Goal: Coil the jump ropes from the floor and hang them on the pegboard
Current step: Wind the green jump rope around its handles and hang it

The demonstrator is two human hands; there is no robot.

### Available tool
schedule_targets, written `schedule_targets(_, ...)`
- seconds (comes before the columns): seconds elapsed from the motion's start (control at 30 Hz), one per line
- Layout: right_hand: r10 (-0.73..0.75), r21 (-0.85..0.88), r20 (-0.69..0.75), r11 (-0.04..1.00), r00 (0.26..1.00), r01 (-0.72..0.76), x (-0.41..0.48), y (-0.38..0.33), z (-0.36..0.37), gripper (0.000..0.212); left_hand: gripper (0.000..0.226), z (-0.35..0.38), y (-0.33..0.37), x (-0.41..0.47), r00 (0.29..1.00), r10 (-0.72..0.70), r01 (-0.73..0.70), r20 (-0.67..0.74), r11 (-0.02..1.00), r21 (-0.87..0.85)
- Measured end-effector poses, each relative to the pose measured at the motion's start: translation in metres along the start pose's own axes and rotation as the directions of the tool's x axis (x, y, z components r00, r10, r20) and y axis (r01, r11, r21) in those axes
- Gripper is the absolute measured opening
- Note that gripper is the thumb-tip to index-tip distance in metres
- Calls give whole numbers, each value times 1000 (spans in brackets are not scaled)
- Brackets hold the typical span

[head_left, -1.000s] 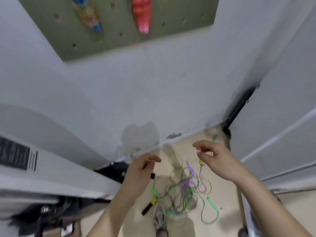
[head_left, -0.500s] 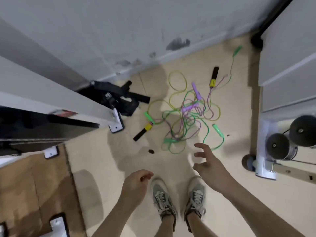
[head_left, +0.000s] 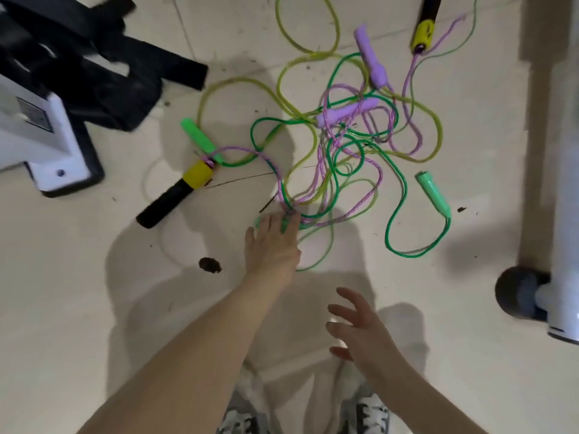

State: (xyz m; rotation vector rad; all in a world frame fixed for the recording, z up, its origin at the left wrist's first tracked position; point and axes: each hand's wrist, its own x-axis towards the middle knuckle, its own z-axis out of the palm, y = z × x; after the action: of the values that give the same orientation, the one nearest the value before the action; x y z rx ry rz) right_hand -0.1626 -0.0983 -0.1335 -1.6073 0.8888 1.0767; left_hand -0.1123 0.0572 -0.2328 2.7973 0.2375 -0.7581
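Several jump ropes lie tangled on the beige floor: a green rope with green handles, a purple rope with purple handles, and a yellow-green rope with black-and-yellow handles. My left hand reaches forward, its fairly straight fingers touching the near edge of the tangle, where a pale green handle peeks out beneath them. My right hand hovers lower right, fingers spread, holding nothing. The pegboard is out of view.
A black strapped bag and a white machine foot sit at the upper left. A white frame with a black wheel stands at the right. My shoes are at the bottom edge. A dark spot marks the floor.
The view has dropped from the wall and pegboard to the floor. My left hand has stretched forward onto the rope tangle; my right hand stays back with fingers spread.
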Motion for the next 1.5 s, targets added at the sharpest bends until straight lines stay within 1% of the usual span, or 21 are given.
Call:
schedule_targets(0.07,5,55,-7,998,1000,-4,3,-3,2,56,56,7,12,-2,999,-24,21,43,997,69)
schedule_targets(0.1,5,95,-13,996,1000,-4,0,-7,1,56,49,10,15,-11,993,-40,39,107,999,10)
schedule_targets(0.13,9,152,-15,988,1000,-7,-5,-12,0,54,42,9,17,-25,983,-31,57,183,988,-141)
schedule_targets(0.2,31,293,17,956,999,-35,-26,-26,-5,44,38,-16,21,-65,938,92,93,335,863,-497)
schedule_targets(0.23,47,350,60,935,997,-65,-42,-36,-6,39,37,-39,23,-88,925,163,63,344,826,-560)
schedule_targets(0.33,70,447,239,878,968,-173,-103,-74,-10,26,33,-130,31,-162,907,324,-148,271,845,-514)
schedule_targets(0.43,-25,583,358,787,934,-203,-188,-139,-18,25,26,-229,32,-234,890,404,-289,212,859,-423)
schedule_targets(0.5,-141,712,341,685,929,-158,-252,-191,-31,22,21,-291,30,-275,901,380,-282,207,879,-384)
schedule_targets(0.67,-450,817,161,561,878,137,-441,-299,-75,18,2,-435,13,-339,987,90,-21,132,892,-452)
schedule_targets(0.8,-670,788,124,515,732,338,-593,-334,-114,20,27,-535,20,-385,1000,-4,11,21,940,-340)
schedule_targets(0.9,-787,719,111,485,607,497,-687,-338,-149,23,37,-588,36,-425,993,-121,103,-5,866,-488)
schedule_targets(0.97,-835,629,181,504,519,592,-739,-331,-166,24,49,-615,49,-449,990,-137,94,-44,847,-523)
schedule_targets(1.07,-832,525,432,546,348,653,-795,-307,-183,35,74,-658,98,-489,966,-7,-125,-260,863,-489)
schedule_targets(1.13,-786,504,583,549,207,666,-824,-286,-191,36,88,-686,150,-521,912,60,-326,-405,704,-631)
schedule_targets(1.17,-760,508,635,544,136,668,-837,-275,-194,34,87,-695,177,-536,901,90,-382,-424,628,-678)
schedule_targets(1.23,-728,535,685,526,26,661,-857,-252,-206,30,59,-698,225,-562,903,214,-427,-372,531,-731)
schedule_targets(1.3,-743,598,667,490,-56,634,-874,-230,-226,26,16,-681,254,-586,908,317,-416,-276,588,-694)
schedule_targets(1.37,-772,722,613,460,-170,517,-891,-213,-253,23,16,-647,244,-596,954,272,-296,-127,783,-547)
schedule_targets(1.43,-822,805,531,415,-204,423,-908,-197,-279,22,22,-611,215,-605,975,201,-220,-91,911,-349)
schedule_targets(1.47,-867,795,480,364,-137,485,-915,-188,-290,21,19,-599,198,-609,981,144,-180,-132,929,-322)
schedule_targets(1.5,-911,710,412,312,-13,631,-923,-179,-296,18,14,-597,186,-618,979,53,-124,-197,920,-371)
